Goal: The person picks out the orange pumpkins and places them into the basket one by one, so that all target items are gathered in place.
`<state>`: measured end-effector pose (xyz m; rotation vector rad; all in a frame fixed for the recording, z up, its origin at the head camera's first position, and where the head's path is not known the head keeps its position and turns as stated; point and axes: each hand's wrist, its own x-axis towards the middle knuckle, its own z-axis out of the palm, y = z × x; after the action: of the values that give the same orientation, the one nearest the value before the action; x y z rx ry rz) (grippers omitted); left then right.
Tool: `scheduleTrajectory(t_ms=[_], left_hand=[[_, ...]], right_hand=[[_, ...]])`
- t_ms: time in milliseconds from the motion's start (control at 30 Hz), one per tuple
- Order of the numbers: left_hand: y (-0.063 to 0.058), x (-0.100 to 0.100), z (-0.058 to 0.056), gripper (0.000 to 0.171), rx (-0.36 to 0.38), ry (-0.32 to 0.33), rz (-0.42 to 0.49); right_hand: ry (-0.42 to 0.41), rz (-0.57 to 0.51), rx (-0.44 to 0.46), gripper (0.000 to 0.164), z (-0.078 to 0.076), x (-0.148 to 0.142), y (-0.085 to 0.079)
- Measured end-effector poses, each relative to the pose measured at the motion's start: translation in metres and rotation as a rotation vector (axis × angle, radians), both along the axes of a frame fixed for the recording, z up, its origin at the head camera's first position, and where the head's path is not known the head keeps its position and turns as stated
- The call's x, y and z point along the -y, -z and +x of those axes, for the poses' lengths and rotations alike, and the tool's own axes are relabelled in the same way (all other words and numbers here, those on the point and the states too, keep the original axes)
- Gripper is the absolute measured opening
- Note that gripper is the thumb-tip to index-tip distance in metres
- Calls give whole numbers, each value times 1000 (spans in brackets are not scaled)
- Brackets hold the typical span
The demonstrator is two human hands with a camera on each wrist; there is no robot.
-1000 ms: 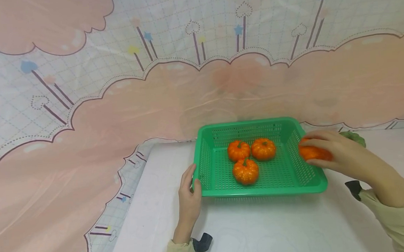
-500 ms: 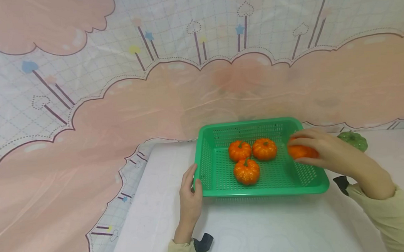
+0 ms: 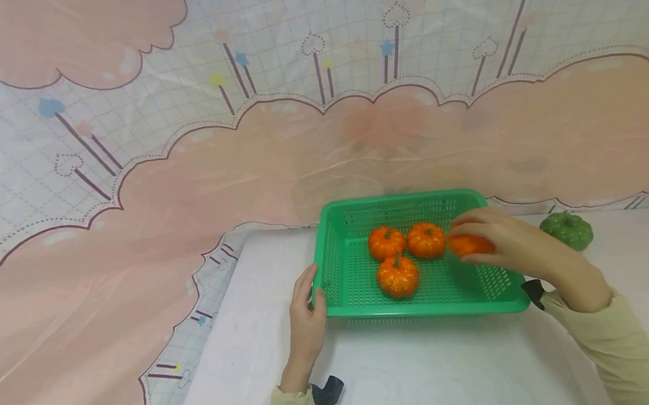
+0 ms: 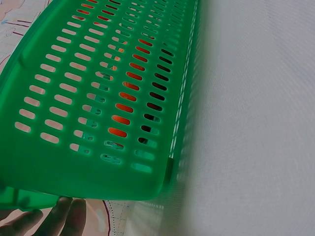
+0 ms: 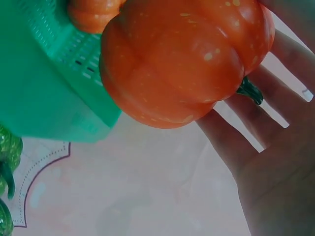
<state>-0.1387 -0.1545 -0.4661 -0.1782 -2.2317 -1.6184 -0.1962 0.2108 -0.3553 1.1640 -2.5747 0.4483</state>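
A green plastic basket (image 3: 420, 308) stands on the white table, with slotted walls and a mesh floor. My left hand (image 3: 305, 315) grips its left rim, thumb on the near side; the fingertips (image 4: 74, 216) show by the rim in the left wrist view. Three small orange pumpkins (image 3: 398, 276) sit on the basket floor, close together. Over the basket's right part, my right hand (image 3: 505, 241) holds another orange pumpkin (image 5: 182, 64), fingers spread around it. Its dark green stem (image 5: 250, 91) points toward the palm.
On the table right of the basket lies a green pumpkin (image 3: 567, 231); green pumpkins (image 5: 9, 152) also show at the left edge of the right wrist view. A patterned pink and white cloth (image 3: 216, 166) hangs behind the table (image 3: 424, 370).
My right hand has moved left with the orange pumpkin, from the basket's right rim to above its inside. The green pumpkin behind that hand has come fully into view. The left hand stays put.
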Motion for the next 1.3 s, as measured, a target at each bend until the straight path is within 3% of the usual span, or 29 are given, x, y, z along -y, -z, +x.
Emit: scheduleTrajectory(t_ms=[433, 1300], left_hand=[[0, 1, 1, 47, 2, 2, 5], [1, 1, 2, 46, -2, 1, 8]], right_hand=[[10, 17, 129, 42, -8, 10, 5], [-34, 70, 242, 39, -21, 33, 12]])
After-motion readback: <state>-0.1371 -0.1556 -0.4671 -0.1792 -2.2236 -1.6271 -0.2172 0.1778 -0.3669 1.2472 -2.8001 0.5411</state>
